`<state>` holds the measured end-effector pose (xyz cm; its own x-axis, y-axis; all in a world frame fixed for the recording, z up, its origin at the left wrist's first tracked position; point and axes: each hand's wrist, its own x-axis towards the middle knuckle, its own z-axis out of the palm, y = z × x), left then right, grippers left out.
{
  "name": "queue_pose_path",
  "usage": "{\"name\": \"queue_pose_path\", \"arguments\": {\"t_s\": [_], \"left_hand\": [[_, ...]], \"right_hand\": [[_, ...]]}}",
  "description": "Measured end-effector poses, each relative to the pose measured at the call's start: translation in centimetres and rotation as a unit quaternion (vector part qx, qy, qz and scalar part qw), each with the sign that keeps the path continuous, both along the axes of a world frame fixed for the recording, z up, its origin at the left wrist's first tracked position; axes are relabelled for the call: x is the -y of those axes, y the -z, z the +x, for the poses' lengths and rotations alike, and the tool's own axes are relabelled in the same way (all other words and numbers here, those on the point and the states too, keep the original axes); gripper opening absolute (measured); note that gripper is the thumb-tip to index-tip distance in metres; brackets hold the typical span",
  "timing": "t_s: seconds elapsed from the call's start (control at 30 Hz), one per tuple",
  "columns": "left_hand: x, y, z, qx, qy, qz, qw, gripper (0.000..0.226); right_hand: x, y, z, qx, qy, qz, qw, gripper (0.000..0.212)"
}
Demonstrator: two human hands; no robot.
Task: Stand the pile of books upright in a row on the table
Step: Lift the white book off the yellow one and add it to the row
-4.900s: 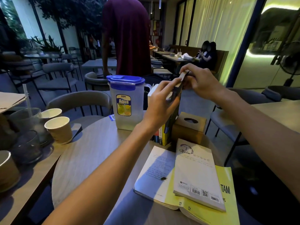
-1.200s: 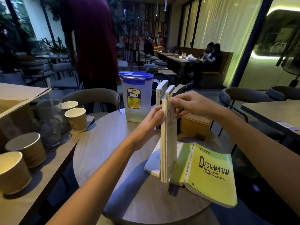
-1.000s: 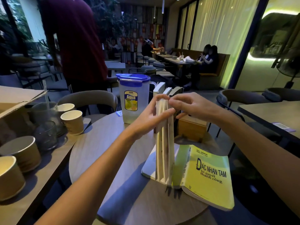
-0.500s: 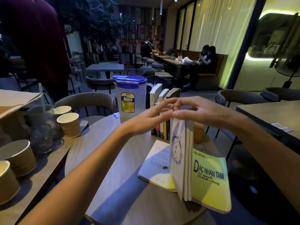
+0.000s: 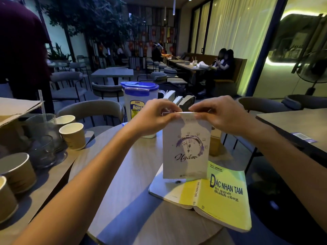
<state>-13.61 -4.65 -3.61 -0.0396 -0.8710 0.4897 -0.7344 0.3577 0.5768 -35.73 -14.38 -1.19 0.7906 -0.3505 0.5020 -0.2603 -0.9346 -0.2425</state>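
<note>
A white paperback with a purple clock drawing stands upright with its front cover facing me. Its bottom edge is over the yellow book, which lies flat and open, cover up, on the round wooden table. My left hand pinches the white book's top left corner. My right hand pinches its top right corner. Behind my hands, several books stand upright in a row beside the water jug.
A brown tissue box sits behind the white book. Paper cups and glasses crowd a side table on the left, under a cardboard flap. Grey chairs ring the table. A person in dark red stands far left.
The white book has turned from spine-on to cover-facing me and sits a little lower. Both hands have shifted to its top corners. The person in red has moved further left.
</note>
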Motion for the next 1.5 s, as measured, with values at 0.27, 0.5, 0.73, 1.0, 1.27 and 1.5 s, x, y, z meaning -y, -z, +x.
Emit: {"name": "queue_pose_path", "arguments": {"t_s": [0.27,0.5,0.73,1.0,1.27,1.5], "left_hand": [[-1.1,2.3,0.0,-0.004,-0.024,0.003,1.0,0.021],[0.0,-3.6,-1.4,0.037,-0.045,-0.172,0.983,0.016],[4.1,-5.5,-2.3,0.089,-0.094,-0.302,0.944,0.017],[8.4,-1.9,-3.9,0.118,-0.128,-0.274,0.946,0.016],[11.3,0.1,-4.4,0.189,-0.21,-0.267,0.921,0.02],[13.2,1.3,-3.6,0.248,-0.252,-0.274,0.894,0.019]], "right_hand": [[1.4,0.3,1.3,-0.104,0.008,-0.037,0.994,0.032],[2.9,-5.9,1.4,-0.017,0.011,-0.109,0.994,0.03],[5.6,-8.7,1.9,0.042,0.032,-0.157,0.986,0.026],[9.3,-5.7,2.5,0.029,0.054,-0.151,0.987,0.03],[11.7,-3.4,3.0,0.023,0.082,-0.099,0.991,0.031],[13.6,-1.5,4.2,-0.004,0.109,-0.069,0.992,0.035]]}}
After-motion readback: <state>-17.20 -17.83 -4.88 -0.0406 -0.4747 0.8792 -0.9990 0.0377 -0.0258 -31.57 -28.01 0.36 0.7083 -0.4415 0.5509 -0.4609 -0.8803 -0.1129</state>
